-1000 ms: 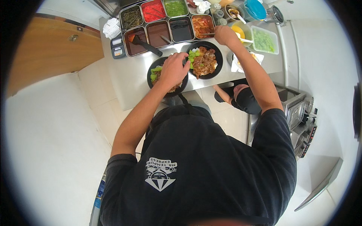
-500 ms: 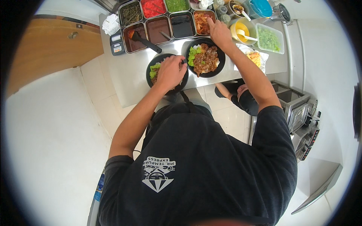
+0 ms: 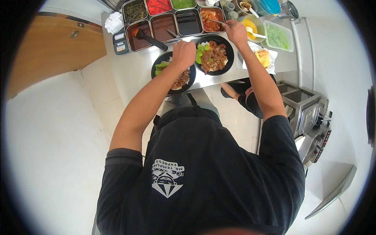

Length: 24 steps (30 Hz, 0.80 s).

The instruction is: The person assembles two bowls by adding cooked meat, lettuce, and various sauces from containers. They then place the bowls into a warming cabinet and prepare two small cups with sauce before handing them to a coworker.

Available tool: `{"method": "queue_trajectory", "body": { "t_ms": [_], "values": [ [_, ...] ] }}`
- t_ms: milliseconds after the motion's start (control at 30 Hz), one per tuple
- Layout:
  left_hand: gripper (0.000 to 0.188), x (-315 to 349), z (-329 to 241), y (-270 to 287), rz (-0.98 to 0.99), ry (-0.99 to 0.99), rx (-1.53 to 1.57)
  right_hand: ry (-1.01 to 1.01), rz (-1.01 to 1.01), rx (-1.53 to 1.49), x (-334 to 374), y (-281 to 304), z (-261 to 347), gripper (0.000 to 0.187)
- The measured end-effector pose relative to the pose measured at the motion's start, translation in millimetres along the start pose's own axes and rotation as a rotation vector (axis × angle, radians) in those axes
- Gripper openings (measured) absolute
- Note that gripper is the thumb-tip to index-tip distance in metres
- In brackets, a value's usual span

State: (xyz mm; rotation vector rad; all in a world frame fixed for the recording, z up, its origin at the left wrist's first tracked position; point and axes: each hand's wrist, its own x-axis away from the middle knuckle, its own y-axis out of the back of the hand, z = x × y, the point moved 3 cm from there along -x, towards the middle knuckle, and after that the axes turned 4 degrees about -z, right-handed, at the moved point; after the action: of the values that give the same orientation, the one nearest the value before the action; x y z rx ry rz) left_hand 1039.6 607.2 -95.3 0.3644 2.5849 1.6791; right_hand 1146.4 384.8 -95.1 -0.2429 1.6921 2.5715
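A: What might we spill?
B: Orange food (image 3: 210,26), twelve o'clock from the right bowl (image 3: 230,53) — if the utensil (image 3: 220,22) our right hand (image 3: 237,32) grips tips.
A: Left hand (image 3: 184,54)?
B: Curled, one o'clock of the left bowl (image 3: 192,78) — grip unclear.
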Motion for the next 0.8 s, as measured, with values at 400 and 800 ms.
{"method": "queue_trajectory", "body": {
  "t_ms": [400,800],
  "values": [
    [0.023,19,-17,20,-0.242,-0.067,0.094,-0.084,-0.135,-0.062,17,42,-3,0.033],
    [0.022,101,-29,27,-0.180,-0.102,0.237,-0.055,-0.123,-0.077,62,108,8,0.031]
  ]
}}
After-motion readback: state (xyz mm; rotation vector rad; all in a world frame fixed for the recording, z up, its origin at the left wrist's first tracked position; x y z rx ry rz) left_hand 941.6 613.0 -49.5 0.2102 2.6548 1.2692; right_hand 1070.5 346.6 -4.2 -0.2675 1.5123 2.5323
